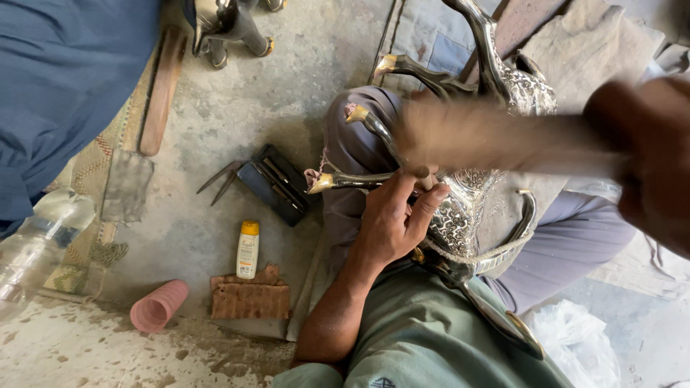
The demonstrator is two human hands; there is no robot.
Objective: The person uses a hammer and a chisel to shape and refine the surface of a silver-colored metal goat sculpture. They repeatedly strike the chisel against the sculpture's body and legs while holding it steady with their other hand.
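A silver embossed metal figure (467, 208), shaped like an animal with thin legs ending in brass-coloured hooves, lies across the person's lap, its legs pointing left toward the concrete floor (237, 115) and its long body running from lower right up toward the top of the view, where its upper part is cut off by the edge. The left hand (392, 219) clasps it at the base of the legs, fingers (431, 200) wrapped around the metal. The right hand (647, 158) is a brown blur at the right edge, and whether its fingers grip anything cannot be told; a smeared streak reaches from it across the figure. On the floor to the left stands a small white bottle (247, 249) with a yellow cap and a pale label, beside a reddish brick (250, 298) and a pink ribbed roll (159, 305). A dark tool case (277, 183) lies above them. A clear plastic bottle (36, 244) is blurred at the left edge.
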